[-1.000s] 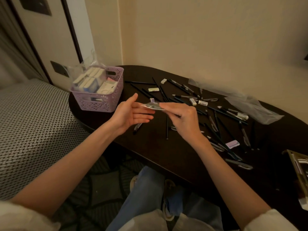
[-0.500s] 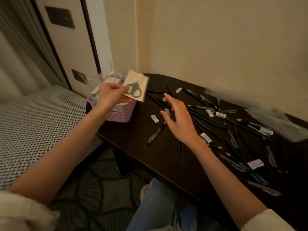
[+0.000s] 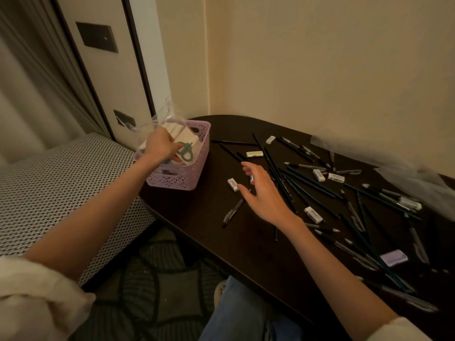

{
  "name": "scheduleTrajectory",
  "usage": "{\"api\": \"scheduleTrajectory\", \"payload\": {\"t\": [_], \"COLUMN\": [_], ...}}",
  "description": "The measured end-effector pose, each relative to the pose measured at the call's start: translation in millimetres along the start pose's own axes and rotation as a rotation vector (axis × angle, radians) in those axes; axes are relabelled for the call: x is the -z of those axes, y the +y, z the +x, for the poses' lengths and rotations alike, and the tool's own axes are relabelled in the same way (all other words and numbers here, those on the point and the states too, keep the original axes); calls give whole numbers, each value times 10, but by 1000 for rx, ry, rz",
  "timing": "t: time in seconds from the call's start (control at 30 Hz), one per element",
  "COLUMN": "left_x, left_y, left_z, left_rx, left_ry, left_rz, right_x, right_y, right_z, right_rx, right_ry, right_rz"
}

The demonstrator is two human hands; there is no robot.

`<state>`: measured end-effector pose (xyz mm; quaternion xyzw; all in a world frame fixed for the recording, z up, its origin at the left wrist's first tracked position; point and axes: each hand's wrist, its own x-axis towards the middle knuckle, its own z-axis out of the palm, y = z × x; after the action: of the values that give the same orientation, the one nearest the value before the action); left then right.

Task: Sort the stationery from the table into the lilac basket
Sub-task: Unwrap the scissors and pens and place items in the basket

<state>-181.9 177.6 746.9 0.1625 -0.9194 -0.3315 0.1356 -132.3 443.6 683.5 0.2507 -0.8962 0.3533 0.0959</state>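
Your left hand filled most of the lilac basket mouth, with boxes and a plastic bag crowding the rest. Between basket and your right hand the table lay bare apart from one eraser and one pen. Right of that hand, crossed pencils blocked any flat approach.
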Motion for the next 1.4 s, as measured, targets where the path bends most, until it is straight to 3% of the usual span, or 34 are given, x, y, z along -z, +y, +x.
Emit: {"api": "scheduleTrajectory", "payload": {"t": [0.07,0.17,0.3,0.4,0.57,0.73,0.8,0.93,1.0,1.23,1.4], "left_x": [-50,-106,-167,-214,-241,-209,-249,-409,-530,-1150,-1568], "left_y": [-20,-27,36,44,-70,-104,-70,153,303,865,1273], "left_z": [19,0,-65,-7,148,211,138,-281,-504,-965,-1304], "left_rx": [6,-42,-231,-340,-311,-252,-256,-405,-493,-533,-609], "left_ry": [-19,-30,47,12,-154,-191,-130,161,174,-208,-355], "left_rz": [14,215,550,661,480,412,421,255,114,-106,-170], "right_x": [2,9,50,97,181,269,319,479,567,1034,1428], "right_y": [16,36,37,30,70,115,132,220,286,535,693], "right_z": [-7,-26,-51,-66,-94,-148,-194,-323,-408,-966,-1440], "right_rx": [-8,-22,-29,-28,-27,-53,-70,-144,-207,-383,-518], "right_ry": [-14,-31,-43,-45,-36,-25,-21,-3,14,47,149], "right_rz": [-6,-13,-14,-15,-38,-67,-73,-95,-108,-162,-172]}}
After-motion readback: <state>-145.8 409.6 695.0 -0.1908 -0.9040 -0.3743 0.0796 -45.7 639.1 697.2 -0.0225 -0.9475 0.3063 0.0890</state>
